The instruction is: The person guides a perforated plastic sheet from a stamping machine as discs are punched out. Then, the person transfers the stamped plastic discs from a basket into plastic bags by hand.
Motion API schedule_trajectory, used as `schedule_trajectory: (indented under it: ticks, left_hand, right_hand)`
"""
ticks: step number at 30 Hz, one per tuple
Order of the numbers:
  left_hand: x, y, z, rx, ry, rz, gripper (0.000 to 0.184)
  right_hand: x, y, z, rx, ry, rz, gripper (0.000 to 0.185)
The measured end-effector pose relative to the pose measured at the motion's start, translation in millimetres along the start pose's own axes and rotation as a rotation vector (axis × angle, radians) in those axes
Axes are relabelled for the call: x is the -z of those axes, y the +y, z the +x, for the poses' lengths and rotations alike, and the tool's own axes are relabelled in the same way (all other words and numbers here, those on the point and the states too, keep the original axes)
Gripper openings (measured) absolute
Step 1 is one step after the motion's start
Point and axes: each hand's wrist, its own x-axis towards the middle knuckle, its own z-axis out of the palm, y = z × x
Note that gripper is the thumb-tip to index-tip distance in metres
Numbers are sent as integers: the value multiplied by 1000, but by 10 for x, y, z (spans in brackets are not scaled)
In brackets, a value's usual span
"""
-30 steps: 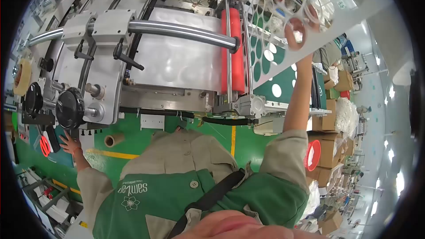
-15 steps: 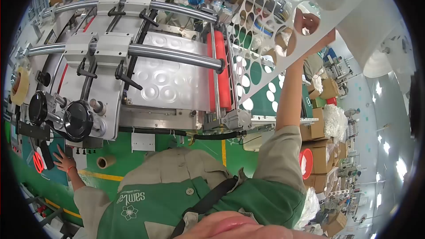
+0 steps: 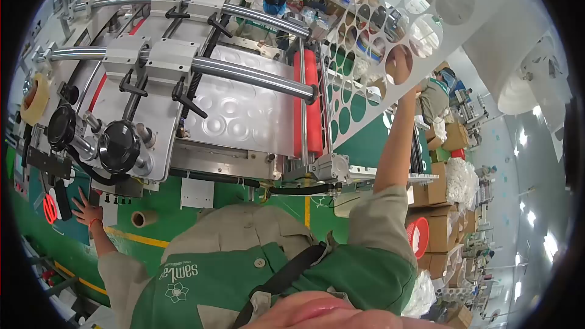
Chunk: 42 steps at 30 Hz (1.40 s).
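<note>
My left hand (image 3: 89,212) is open, fingers spread, over a dark green surface (image 3: 74,229) at the machine's lower left. Near it are red-handled scissors (image 3: 50,208) and a black block-like part (image 3: 62,200). On the right, my right hand (image 3: 399,66) is raised at a white sheet punched with round holes (image 3: 396,94). Part of that hand shows through a hole; its fingers are mostly hidden, so I cannot tell whether it grips the sheet. Below the sheet lies a green conveyor belt (image 3: 365,149). The sheet slopes up from beside a red roller (image 3: 312,103).
The machine carries steel rails (image 3: 253,76), black knobs (image 3: 119,146) and a pale plate with round marks (image 3: 234,109). A cardboard tube (image 3: 145,219) lies on the green floor. Cardboard boxes (image 3: 442,231) and a red basket (image 3: 418,237) stand to the right. Another person (image 3: 436,94) is beyond.
My right hand's fingers, which showed curled at a hole, are now mostly behind the sheet. White discs seen on the belt no longer show. The view has shifted slightly; my left hand stays spread.
</note>
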Motion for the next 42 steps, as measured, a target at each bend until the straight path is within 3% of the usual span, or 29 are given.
schedule_trajectory:
  ticks: [3, 5, 11, 13, 14, 17, 20, 22, 23, 26, 31, 35, 37, 39, 40, 41, 42]
  left_hand:
    - [-48, -10, 33, 0, -1, 4, 91]
    - [12, 18, 5, 5, -7, 1, 91]
    - [-38, 8, 39, 0, -4, 8, 91]
    - [-20, 13, 29, 1, -11, 19, 94]
    - [1, 17, 23, -1, -24, 13, 94]
    - [46, 10, 13, -17, -56, 20, 95]
    - [-67, -16, 72, -15, -38, 24, 96]
    - [-79, -14, 66, -19, -28, 31, 96]
    - [-79, -15, 73, -19, -20, 36, 96]
    - [25, 27, 27, -11, -54, 56, 94]
    - [14, 27, 24, -6, -45, 57, 94]
    - [-7, 8, 46, -23, -43, 63, 91]
    - [-37, -14, 65, -31, -47, 63, 90]
    - [-41, -8, 68, -29, -59, 88, 91]
    - [-25, 0, 68, -31, -58, 89, 91]
    - [-1, -1, 64, -31, -85, 99, 90]
    - [23, 3, 56, -31, -112, 110, 89]
  right_hand:
    - [-114, -47, -286, 124, -198, 170, 17]
    - [-122, -170, -343, 281, -229, -266, 26]
    - [4, -92, -560, 390, -7, -519, 21]
    - [14, 52, -720, 264, 273, -413, 17]
    - [49, 168, -825, 94, 222, -302, 18]
    - [-102, 462, -1084, -50, 72, -130, 22]
    - [-309, 451, -1173, 7, -94, -261, 28]
    - [-432, 608, -1182, 222, -190, -227, 29]
    - [-436, 652, -1195, 117, -268, -294, 34]
    - [-554, 757, -1214, 168, -168, -335, 35]
    - [-628, 1220, -1302, 437, 228, -542, 35]
    - [-431, 1150, -1425, 399, 286, -702, 32]
    - [-315, 1170, -1488, 227, 297, -611, 21]
    - [-194, 1307, -1446, 301, 289, -593, 20]
    - [-170, 1331, -1438, 180, 214, -753, 17]
    - [-129, 1358, -1432, -5, 136, -542, 14]
    - [-78, 1395, -1396, -199, -50, -658, 18]
